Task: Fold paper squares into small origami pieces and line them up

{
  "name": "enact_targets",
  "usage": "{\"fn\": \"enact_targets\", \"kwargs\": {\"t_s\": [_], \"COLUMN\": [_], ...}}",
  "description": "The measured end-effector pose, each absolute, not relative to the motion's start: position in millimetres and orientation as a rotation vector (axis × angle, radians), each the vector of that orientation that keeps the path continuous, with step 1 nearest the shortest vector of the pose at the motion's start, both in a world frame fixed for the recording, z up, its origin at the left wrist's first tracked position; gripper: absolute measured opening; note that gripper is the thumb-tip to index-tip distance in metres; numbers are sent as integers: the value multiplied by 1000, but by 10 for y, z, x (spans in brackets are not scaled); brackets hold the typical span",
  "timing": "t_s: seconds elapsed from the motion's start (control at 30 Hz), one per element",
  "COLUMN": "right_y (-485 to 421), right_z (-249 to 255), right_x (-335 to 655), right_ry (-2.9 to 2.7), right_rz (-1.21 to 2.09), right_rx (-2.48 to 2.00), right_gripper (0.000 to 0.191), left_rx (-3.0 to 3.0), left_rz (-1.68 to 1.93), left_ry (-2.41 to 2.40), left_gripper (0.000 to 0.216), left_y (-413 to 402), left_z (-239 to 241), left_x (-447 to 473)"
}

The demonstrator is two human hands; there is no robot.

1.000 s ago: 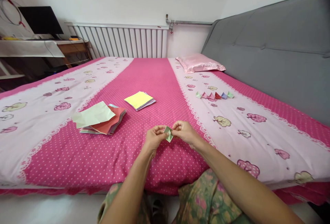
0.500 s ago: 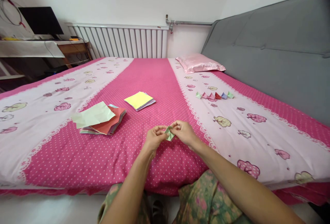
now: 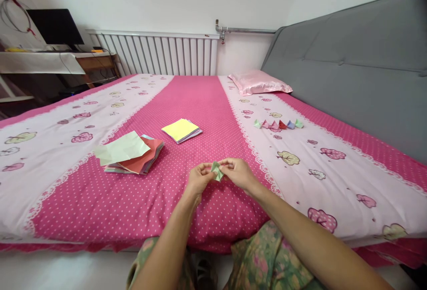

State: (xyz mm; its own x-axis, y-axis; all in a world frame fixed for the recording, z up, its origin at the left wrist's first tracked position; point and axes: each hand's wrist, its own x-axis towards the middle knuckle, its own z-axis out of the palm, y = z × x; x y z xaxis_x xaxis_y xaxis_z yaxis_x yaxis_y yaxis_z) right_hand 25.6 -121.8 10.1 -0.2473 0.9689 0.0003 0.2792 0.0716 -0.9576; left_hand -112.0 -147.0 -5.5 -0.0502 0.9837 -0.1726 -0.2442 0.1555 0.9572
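Note:
Between my two hands, above the near part of the pink bed, is a small piece of folded light-green paper (image 3: 217,171). Its left side is pinched by the thumb and fingers of my left hand (image 3: 200,178). My right hand (image 3: 237,171) grips the opposite side, thumb on the near face. Creases and a pointed top show on the paper; the fingers cover its side edges. Off to the right, a row of several small folded paper pieces (image 3: 282,124) in green, pink, red and blue rests on the bedspread.
A square paper stack (image 3: 181,130), yellow on top, lies ahead on the bedspread (image 3: 196,98). Left of it is a looser pile with a red sheet (image 3: 142,159) under a pale-green sheet (image 3: 122,147). A pink pillow (image 3: 258,82) lies by the grey headboard (image 3: 353,54).
The folded green paper has turned slightly and shifted a little left between my fingers, its point now standing higher. Both hands keep hold of it in nearly the same place.

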Motion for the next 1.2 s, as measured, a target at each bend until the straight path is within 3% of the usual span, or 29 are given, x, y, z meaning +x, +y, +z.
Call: {"fn": "enact_targets", "kwargs": {"t_s": [0.43, 1.2], "right_y": [-1244, -1212], "right_z": [135, 117], "right_x": [263, 262], "right_ry": [-1433, -1499], "right_rz": [1477, 1411], "right_rx": [-1265, -1349], "right_gripper": [25, 20], "left_rx": [898, 870], "left_rz": [1227, 1195], "left_ry": [1169, 1205], "left_gripper": [35, 25], "left_y": [-1481, -1474], "left_z": [-36, -62], "left_x": [-1104, -1113]}}
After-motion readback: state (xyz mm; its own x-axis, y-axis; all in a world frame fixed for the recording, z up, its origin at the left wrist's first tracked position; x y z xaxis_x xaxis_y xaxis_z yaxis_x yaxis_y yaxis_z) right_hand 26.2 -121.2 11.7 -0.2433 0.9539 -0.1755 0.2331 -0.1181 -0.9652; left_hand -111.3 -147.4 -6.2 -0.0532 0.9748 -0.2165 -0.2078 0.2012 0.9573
